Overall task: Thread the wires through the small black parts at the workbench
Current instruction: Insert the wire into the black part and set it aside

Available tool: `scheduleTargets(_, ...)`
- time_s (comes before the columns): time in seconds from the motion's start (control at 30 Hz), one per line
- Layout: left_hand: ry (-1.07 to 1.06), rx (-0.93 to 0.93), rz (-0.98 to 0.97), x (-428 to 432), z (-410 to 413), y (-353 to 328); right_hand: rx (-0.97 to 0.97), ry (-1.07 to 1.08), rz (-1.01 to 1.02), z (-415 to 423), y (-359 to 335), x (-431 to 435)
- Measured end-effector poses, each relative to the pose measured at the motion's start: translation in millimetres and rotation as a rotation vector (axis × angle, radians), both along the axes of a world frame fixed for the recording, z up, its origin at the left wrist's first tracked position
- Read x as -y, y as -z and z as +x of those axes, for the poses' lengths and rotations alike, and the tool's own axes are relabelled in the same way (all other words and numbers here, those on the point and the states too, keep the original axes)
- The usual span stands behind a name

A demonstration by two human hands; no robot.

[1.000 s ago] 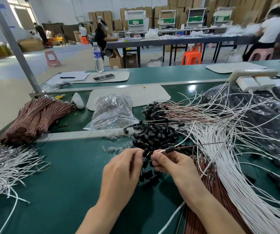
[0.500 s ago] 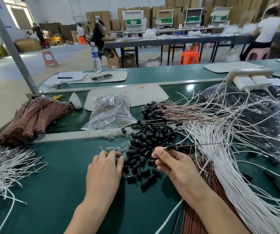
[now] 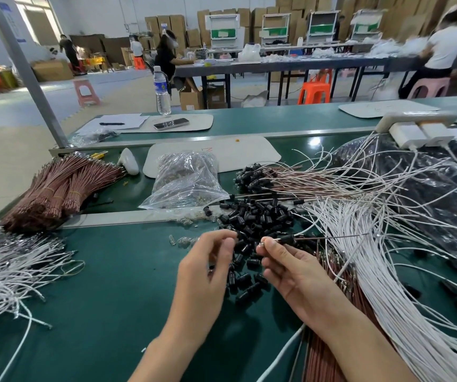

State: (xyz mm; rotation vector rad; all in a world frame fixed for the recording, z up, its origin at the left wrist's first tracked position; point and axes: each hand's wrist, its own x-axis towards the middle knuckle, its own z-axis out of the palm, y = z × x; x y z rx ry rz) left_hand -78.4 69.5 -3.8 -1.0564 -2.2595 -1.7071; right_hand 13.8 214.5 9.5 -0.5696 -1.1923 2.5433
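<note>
Head view: our right hand [image 3: 290, 268] pinches a wire [image 3: 332, 237] bearing one black part [image 3: 286, 240]; left hand [image 3: 205, 271] curled over the pile [image 3: 260, 216], hold unclear.

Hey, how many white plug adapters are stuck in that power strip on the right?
2. They sit side by side in the power strip at the far right: the left adapter and the right adapter, each with a white cable leading off. None appears hidden.

Left hand [image 3: 202, 272] — what fingers [image 3: 217, 237] pinch unclear; white wires [image 3: 387, 299] cut by edge.
</note>
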Motion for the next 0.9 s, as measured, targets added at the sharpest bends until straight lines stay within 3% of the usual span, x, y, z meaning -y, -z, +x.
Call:
scheduleTargets(0.27,0.201,0.268,0.125,-17,19,9,-0.008,0.03,0.03,-1,3,-1)
scheduleTargets(0.9,0.14,0.195,0.111,-17,16,12,-0.023,0.058,0.066,-3,8,-2)
